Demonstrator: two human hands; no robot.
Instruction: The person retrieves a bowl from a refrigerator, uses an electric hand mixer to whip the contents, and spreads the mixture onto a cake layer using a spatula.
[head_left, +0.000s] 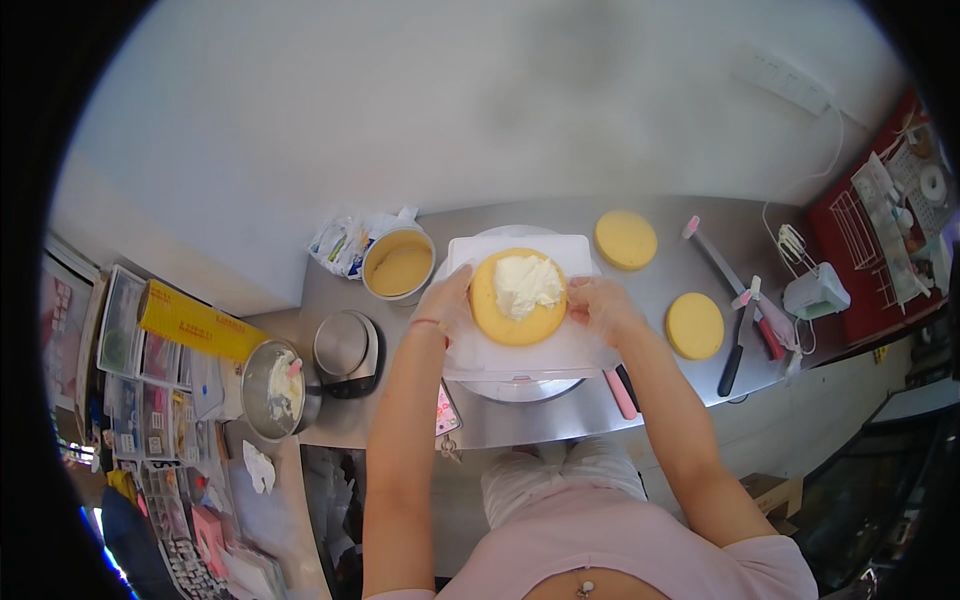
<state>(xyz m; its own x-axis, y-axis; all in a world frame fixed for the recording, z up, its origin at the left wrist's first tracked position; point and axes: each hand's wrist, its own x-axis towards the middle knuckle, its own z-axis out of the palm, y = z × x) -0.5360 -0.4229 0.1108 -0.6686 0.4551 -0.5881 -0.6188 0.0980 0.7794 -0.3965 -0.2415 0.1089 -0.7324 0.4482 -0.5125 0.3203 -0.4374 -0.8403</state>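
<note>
A round yellow sponge cake layer (495, 326) lies on a white rectangular board (465, 360), with a mound of white cream (527, 286) on its top. Under the board a round metal turntable (525, 391) shows at front and back. My left hand (448, 296), in a clear plastic glove, is at the cake's left side, its fingertips near the edge. My right hand (604, 304), gloved too, has its fingers at the cake's right edge. Whether either hand grips the cake or only rests beside it cannot be told.
Two sponge layers (625, 240), long knives (739, 352) and a hand mixer (817, 292) lie to the right. A cake tin (398, 262), a kitchen scale (346, 352) and a steel bowl of cream (274, 390) stand left. A phone (448, 412) and pink handle (621, 395) are near the front edge.
</note>
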